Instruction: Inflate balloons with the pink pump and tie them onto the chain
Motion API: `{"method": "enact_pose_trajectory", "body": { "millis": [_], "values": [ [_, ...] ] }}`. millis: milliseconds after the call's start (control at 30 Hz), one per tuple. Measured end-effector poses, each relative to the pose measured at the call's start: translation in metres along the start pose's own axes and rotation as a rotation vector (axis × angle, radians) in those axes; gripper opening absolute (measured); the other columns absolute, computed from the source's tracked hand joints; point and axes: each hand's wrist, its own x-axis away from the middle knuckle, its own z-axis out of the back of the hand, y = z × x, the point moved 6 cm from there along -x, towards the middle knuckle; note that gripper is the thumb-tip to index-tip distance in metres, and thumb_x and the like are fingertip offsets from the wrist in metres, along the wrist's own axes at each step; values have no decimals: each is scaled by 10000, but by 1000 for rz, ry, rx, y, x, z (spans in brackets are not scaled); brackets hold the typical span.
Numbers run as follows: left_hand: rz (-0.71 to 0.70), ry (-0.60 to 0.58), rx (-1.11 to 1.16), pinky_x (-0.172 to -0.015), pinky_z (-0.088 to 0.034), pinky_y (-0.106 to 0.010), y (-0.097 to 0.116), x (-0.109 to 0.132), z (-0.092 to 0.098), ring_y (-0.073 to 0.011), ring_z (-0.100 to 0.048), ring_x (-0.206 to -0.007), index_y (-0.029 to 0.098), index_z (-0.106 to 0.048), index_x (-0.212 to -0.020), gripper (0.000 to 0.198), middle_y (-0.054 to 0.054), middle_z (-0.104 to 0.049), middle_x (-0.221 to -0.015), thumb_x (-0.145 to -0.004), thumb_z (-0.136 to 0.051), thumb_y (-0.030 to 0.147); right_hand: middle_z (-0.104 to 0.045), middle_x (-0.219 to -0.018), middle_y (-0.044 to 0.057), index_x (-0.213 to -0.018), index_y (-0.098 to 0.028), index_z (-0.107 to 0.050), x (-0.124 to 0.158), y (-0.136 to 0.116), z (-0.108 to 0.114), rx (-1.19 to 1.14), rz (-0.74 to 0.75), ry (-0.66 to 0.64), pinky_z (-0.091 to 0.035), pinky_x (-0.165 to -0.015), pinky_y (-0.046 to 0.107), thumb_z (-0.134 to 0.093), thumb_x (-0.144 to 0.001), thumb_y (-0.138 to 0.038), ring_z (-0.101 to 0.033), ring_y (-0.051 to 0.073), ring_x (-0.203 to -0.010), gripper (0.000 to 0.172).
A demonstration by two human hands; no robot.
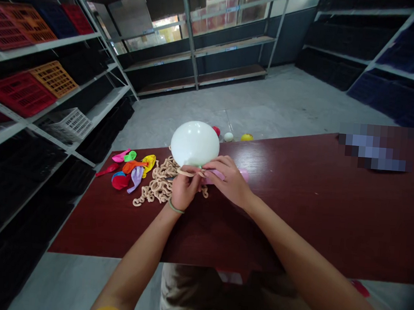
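Note:
A white inflated balloon (pixel 195 143) stands above my two hands, its neck at my fingertips. My left hand (pixel 185 187) is closed on a beige cord (pixel 186 172) just under the balloon. My right hand (pixel 228 178) is closed too, its fingertips at the balloon's neck and the cord's end. A pile of curly beige cord (pixel 159 184) lies beside my left hand. Behind my right hand a pink object (pixel 243 174) shows in part. Farther left lie several uninflated balloons (pixel 133 167) in different colours.
The dark red table (pixel 296 205) runs to the right, with a blurred patch (pixel 376 147) at its far right. Beyond the far edge are red, white and yellow round things (pixel 228 136). Shelves with crates (pixel 21 92) stand on the left.

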Motion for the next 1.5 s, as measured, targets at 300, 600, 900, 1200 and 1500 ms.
{"method": "enact_pose_trajectory", "body": {
  "millis": [300,600,900,1200,1500],
  "values": [
    [-56,-57,12,-484,-443,-235,5,-4,0,-113,-556,-469,211,-662,-935,225,15,-622,-628,-880,-637,428,-653,-832,9,-829,-224,-652,-3,9,-3,-53,-50,-73,-438,-820,338,-627,-900,-271,-550,181,-885,89],
    [-50,69,55,-460,-424,-223,12,-7,6,-98,-531,-431,196,-673,-953,239,39,-592,-567,-887,-636,423,-597,-902,54,-832,-224,-538,-1,-4,2,88,-34,14,-428,-843,360,-476,-954,-236,-495,211,-920,137],
    [-69,162,-42,-459,-410,-206,15,-14,17,-79,-530,-442,186,-620,-903,253,6,-666,-692,-912,-596,438,-574,-937,84,-869,-224,-536,2,1,0,365,26,54,-410,-851,411,-437,-949,-223,-461,251,-936,127],
    [-73,81,-64,-568,-456,-226,15,-14,12,-109,-590,-549,177,-629,-894,258,-4,-647,-672,-932,-566,424,-615,-945,86,-927,-204,-581,5,-3,2,535,132,32,-384,-805,386,-433,-977,-237,-474,246,-915,159],
    [-136,2,-71,-578,-470,-215,10,-15,9,-106,-603,-583,174,-622,-887,211,-3,-645,-705,-936,-574,373,-607,-836,65,-932,-172,-617,4,-1,0,650,145,-69,-303,-720,334,-421,-986,-385,-474,206,-792,294]
  ]
}}
